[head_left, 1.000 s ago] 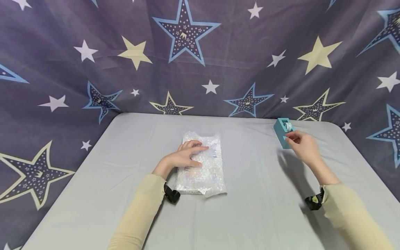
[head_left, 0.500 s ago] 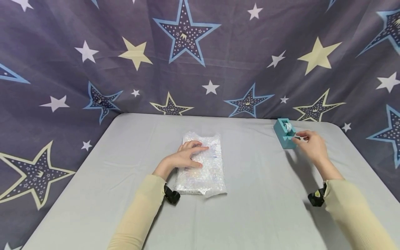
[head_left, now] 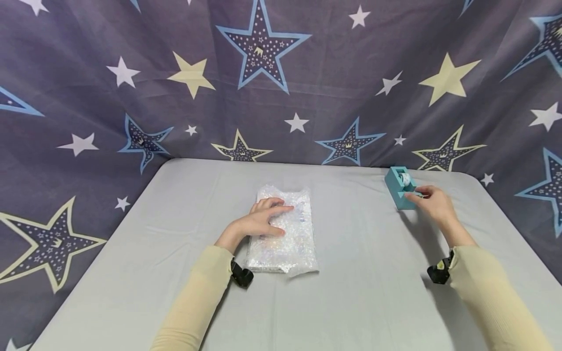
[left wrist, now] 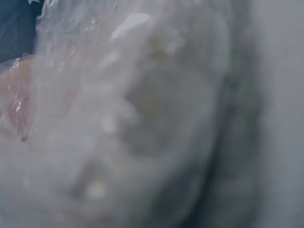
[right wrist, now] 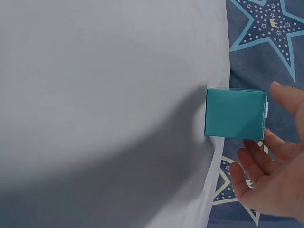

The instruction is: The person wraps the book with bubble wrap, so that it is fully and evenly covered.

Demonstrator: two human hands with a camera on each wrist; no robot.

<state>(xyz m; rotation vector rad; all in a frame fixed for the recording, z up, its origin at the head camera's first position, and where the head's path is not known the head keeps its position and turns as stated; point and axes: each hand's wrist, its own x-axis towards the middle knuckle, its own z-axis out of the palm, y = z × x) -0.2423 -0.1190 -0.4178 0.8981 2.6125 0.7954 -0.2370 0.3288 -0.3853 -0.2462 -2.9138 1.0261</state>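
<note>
A package in clear bubble wrap (head_left: 296,248) lies flat near the middle of the table. My left hand (head_left: 259,222) rests on its left part with fingers spread; the left wrist view shows blurred bubble wrap (left wrist: 99,118) up close, with part of the left hand (left wrist: 16,92) behind film at the left edge. Far right stands a teal tape dispenser (head_left: 395,187) holding a roll of pale tape (head_left: 405,179). My right hand (head_left: 436,204) is at its front end. In the right wrist view, thumb and forefinger stand apart beside the dispenser's upper edge, other fingers loosely bent.
A pale grey cloth (head_left: 351,302) covers the table. Behind it and along both sides hangs a dark curtain (head_left: 281,107) printed with stars. A small black camera is worn on each wrist.
My right hand first shifted right from the dispenser's front, then came slightly back left toward it. My left hand and the wrapped package stayed in place.
</note>
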